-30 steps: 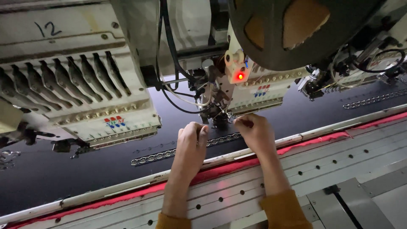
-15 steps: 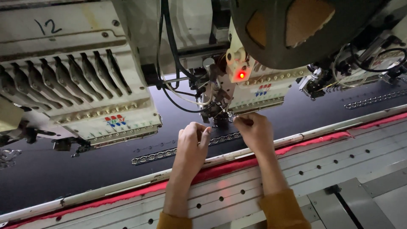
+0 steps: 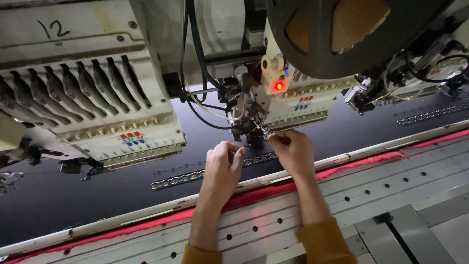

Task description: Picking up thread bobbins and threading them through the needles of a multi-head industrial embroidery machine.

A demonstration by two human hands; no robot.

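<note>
My left hand (image 3: 222, 168) and my right hand (image 3: 292, 149) reach over the frame rail to the needle area (image 3: 255, 128) of an embroidery machine head. The right hand's fingertips are pinched together right beside the needle foot, apparently on a fine thread that is too thin to make out. The left hand is loosely curled just left of it, fingertips near the same spot, above a silver chain-pattern stitching (image 3: 195, 175) on black fabric (image 3: 78, 195). A red lamp (image 3: 279, 86) glows on the head above.
A cream machine head (image 3: 88, 98) with a row of dark levers hangs at left. A large dark reel (image 3: 342, 29) overhangs at top right. A red felt strip (image 3: 146, 222) and perforated metal table (image 3: 371, 190) run along the near side.
Both hands have stayed at the needle with small finger movements; the left hand has curled a little closer to the right.
</note>
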